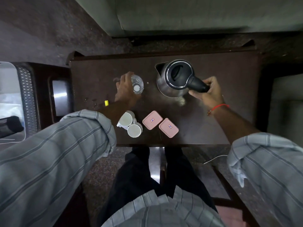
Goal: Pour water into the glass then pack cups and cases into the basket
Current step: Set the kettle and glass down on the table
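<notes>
A clear glass [137,84] stands upright on the dark table [213,71], and my left hand [125,90] wraps around its left side. My right hand [207,92] grips the black handle of a steel kettle [174,78] with a black lid, its spout pointing up-left; its base looks to rest on the table right of the glass. Two white cups [130,124] stand together near the front edge. Beside them on the right lie two pink cases [152,119] [168,128], side by side. No basket is in view.
A small yellow block [106,103] and some crumbs lie on the table at the left. A mesh-sided rack [27,97] stands to the left of the table. A grey sofa [180,13] is beyond the far edge, and another seat [287,104] at the right.
</notes>
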